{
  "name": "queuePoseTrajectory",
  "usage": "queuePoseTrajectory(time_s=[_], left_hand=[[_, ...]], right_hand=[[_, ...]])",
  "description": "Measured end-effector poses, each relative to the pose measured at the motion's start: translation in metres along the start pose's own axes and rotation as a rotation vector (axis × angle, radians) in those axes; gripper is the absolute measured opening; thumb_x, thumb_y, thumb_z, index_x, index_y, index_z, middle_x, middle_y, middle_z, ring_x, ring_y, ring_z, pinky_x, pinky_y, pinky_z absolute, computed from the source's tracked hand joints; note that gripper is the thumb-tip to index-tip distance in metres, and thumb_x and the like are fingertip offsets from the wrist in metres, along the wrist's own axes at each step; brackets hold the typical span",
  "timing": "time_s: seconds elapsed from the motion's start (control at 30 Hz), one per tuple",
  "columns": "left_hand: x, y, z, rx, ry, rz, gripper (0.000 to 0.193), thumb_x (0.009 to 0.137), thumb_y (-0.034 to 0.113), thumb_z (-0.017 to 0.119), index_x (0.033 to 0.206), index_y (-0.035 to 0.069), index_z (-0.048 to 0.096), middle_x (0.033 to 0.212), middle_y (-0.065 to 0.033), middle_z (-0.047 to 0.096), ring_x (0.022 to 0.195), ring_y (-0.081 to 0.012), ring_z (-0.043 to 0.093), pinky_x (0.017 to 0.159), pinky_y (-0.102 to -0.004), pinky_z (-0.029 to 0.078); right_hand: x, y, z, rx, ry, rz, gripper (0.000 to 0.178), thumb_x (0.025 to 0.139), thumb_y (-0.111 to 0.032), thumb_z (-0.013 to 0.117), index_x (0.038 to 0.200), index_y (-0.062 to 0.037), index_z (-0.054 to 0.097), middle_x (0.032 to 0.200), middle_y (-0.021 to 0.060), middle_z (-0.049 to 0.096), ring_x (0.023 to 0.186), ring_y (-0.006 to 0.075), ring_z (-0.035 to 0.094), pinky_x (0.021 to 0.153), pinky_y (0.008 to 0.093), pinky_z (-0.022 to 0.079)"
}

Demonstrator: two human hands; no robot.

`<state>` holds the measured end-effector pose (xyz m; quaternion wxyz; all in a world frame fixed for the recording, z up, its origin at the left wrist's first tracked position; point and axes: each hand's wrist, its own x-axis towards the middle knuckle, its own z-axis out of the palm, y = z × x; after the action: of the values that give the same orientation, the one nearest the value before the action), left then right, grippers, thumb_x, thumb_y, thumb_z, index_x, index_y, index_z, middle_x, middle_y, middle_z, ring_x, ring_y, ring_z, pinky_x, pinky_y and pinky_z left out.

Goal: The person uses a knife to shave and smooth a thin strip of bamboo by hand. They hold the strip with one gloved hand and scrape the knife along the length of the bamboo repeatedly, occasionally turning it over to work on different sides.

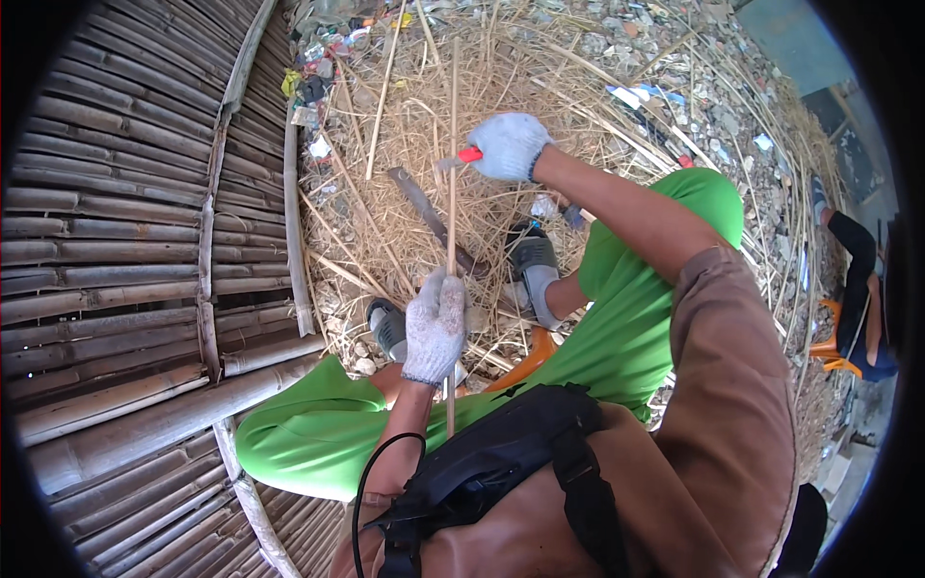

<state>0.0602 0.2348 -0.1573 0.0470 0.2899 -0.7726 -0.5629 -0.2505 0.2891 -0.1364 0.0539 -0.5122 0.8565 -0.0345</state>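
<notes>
My left hand [436, 323], in a white knit glove, is closed around a long thin bamboo strip [454, 106] that runs from my lap away from me. My right hand [509, 146], gloved likewise, grips a small knife with a red handle [469, 154]. Its short blade lies against the strip, well beyond my left hand. On the straw below, close to the strip, rests a large dark-bladed knife [416, 199], its handle end partly behind the strip.
A bamboo slat wall [116, 231] stands at my left. Straw-like shavings [501, 67] and loose strips cover the ground, with rubble and litter around them. My sandalled feet flank the work. At far right another person [853, 279] is by an orange chair [831, 347].
</notes>
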Motion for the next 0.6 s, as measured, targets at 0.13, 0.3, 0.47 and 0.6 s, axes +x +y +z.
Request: queuePoseTrajectory(time_s=[0.13, 0.3, 0.47, 0.6], left_hand=[[-0.004, 0.008, -0.002, 0.029, 0.005, 0.061, 0.04, 0.113, 0.036, 0.054, 0.128, 0.0, 0.063, 0.071, -0.0036, 0.061, 0.058, -0.0106, 0.057, 0.052, -0.0285, 0.045], [-0.024, 0.023, 0.006, 0.083, -0.06, 0.096, 0.041, 0.112, 0.031, 0.054, 0.132, -0.004, 0.062, 0.064, -0.0142, 0.059, 0.056, -0.0234, 0.063, 0.055, -0.04, 0.049], [-0.035, 0.006, 0.004, 0.11, -0.096, 0.145, 0.043, 0.111, 0.032, 0.055, 0.132, -0.005, 0.062, 0.064, -0.0124, 0.058, 0.058, -0.0219, 0.063, 0.057, -0.0395, 0.05], [-0.046, 0.027, -0.001, 0.132, -0.225, 0.209, 0.037, 0.11, 0.029, 0.056, 0.128, -0.003, 0.064, 0.069, -0.0126, 0.059, 0.06, -0.0213, 0.061, 0.059, -0.039, 0.051]], right_hand=[[0.003, 0.005, -0.018, 0.066, -0.004, 0.124, 0.032, 0.091, -0.039, 0.064, 0.095, -0.0124, 0.081, 0.1, 0.0173, 0.079, 0.095, 0.0366, 0.077, 0.083, 0.0505, 0.062], [0.002, 0.069, -0.042, 0.03, 0.058, 0.314, 0.034, 0.091, -0.039, 0.063, 0.102, -0.0128, 0.081, 0.106, 0.0184, 0.079, 0.099, 0.037, 0.077, 0.088, 0.0499, 0.061], [0.006, 0.116, -0.056, 0.112, 0.048, 0.518, 0.038, 0.093, -0.033, 0.058, 0.111, -0.0076, 0.08, 0.114, 0.0182, 0.078, 0.107, 0.036, 0.076, 0.093, 0.0485, 0.06], [0.008, 0.208, -0.043, 0.093, 0.206, 0.844, 0.047, 0.099, -0.039, 0.055, 0.132, -0.0116, 0.075, 0.142, 0.0166, 0.069, 0.128, 0.0355, 0.069, 0.105, 0.0483, 0.056]])
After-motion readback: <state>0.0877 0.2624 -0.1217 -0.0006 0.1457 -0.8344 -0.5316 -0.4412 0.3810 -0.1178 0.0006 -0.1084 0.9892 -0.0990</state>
